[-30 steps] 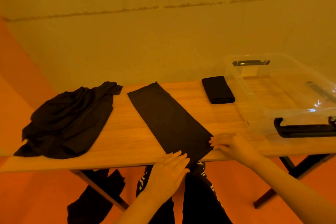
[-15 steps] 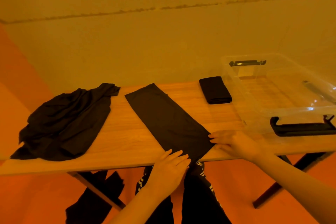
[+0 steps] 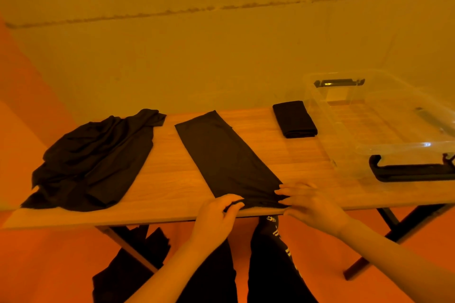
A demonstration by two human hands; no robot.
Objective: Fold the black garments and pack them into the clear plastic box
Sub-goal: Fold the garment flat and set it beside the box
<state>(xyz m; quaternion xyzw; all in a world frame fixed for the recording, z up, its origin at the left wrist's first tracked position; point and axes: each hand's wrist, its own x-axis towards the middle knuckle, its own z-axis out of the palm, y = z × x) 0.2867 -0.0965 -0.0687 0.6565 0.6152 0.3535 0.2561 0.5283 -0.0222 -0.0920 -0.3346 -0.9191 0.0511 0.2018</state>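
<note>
Right now both my hands are at the near end of the long folded garment (image 3: 226, 160), a black strip lying diagonally across the middle of the wooden table (image 3: 167, 187), far end pointing toward the wall, near end at the table's front edge. L hand (image 3: 216, 216) pinches the near-left corner, fingers curled w/ a bit of black cloth showing between thumb & fingers. R hand (image 3: 307, 204) is at the near-right corner, fingertips bent onto the bunched cloth; can't tell if it's pinching or just pressing. Crumpled pile (image 3: 98, 157) of black garments sits on the table's left end, well apart from the strip. Small folded garment (image 3: 294, 119) lies at the back, just beside the clear plastic box (image 3: 344, 135), not in it. Box stands on the right end w/ black handles (image 3: 413, 171); nothing black shows inside. Below the table edge: my dark trousers (image 3: 270, 265) w/ white print.
</note>
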